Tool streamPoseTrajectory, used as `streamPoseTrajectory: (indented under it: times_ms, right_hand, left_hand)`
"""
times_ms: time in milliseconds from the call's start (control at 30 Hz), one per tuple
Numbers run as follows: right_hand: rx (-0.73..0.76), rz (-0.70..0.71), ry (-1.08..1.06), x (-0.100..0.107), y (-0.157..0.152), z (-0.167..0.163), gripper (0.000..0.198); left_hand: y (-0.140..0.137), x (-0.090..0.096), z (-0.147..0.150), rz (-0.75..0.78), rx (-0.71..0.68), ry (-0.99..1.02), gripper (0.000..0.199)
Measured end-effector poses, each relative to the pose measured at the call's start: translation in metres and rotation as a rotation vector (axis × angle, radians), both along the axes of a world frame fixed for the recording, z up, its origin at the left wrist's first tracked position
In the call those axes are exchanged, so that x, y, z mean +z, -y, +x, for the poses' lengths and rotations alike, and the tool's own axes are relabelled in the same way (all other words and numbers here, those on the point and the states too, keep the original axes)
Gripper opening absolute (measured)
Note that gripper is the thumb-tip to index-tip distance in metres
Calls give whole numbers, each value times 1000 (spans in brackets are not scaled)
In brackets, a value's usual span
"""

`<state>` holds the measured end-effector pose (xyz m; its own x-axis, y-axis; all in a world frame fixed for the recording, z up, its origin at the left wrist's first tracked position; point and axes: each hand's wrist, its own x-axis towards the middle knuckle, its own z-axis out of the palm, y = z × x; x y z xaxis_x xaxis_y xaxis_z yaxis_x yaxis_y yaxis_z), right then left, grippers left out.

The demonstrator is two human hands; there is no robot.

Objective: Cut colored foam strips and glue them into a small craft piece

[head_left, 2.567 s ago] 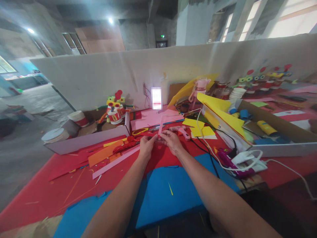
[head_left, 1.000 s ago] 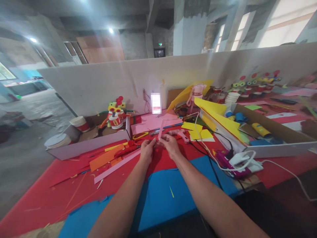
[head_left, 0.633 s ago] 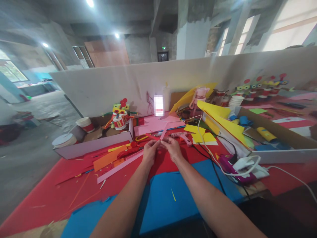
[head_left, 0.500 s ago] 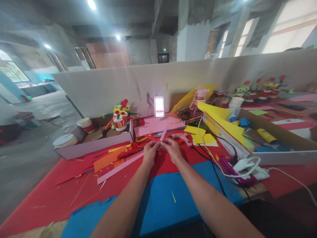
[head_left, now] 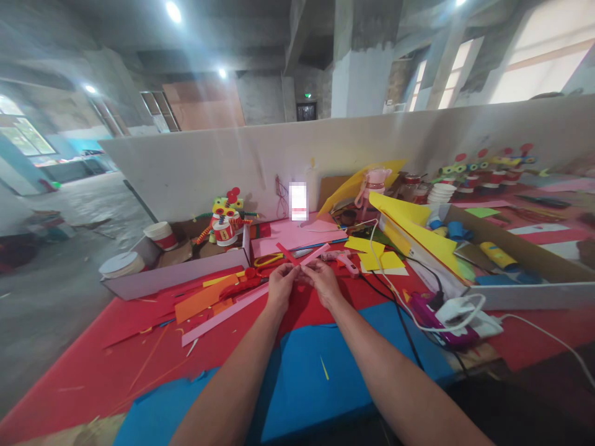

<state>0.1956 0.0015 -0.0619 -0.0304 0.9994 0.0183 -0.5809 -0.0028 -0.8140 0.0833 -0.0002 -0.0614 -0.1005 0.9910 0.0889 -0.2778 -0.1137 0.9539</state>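
Note:
Close together over the red table, my left hand [head_left: 281, 286] and my right hand [head_left: 321, 283] are pinched shut, fingertips nearly touching. A narrow red paper strip [head_left: 285, 253] slants up and left from my left fingertips. From the fingers of my right hand a pink paper strip [head_left: 316, 254] slants up and right. The two strips meet in a V between the hands; my fingers hide how they are joined. Beside my left wrist lies a longer pink strip [head_left: 223, 314]. Beyond my right hand rests a pink glue gun [head_left: 346, 261].
Orange paper [head_left: 204, 298] and red-handled scissors [head_left: 248, 279] lie left. A box [head_left: 186, 275] holding a paper-cup robot [head_left: 226, 223] stands behind them. Right are yellow paper pieces [head_left: 367, 246], a purple power strip [head_left: 430, 316] with cables, and a large box [head_left: 534, 296]. Blue sheets [head_left: 320, 371] lie in front.
The pink strip has swung to the right, lying lower. The red strip now shows more clearly, angled up-left. My hands have stayed almost in place.

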Motion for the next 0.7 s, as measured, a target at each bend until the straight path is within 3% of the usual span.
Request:
streamPoseTrajectory:
  times_ms: [167,433,700]
  right_hand:
    - [69,24,40,7,2,5,33]
    - [-161,59,314,-1,-8,12,36]
    - [-414,48,76,3,-23,37,37]
  left_hand:
    - [1,3,-2,-3,19,-7,29]
    - [2,8,-2,-3,41,-126,26]
    - [2,12,-5,-7,64,-156,24]
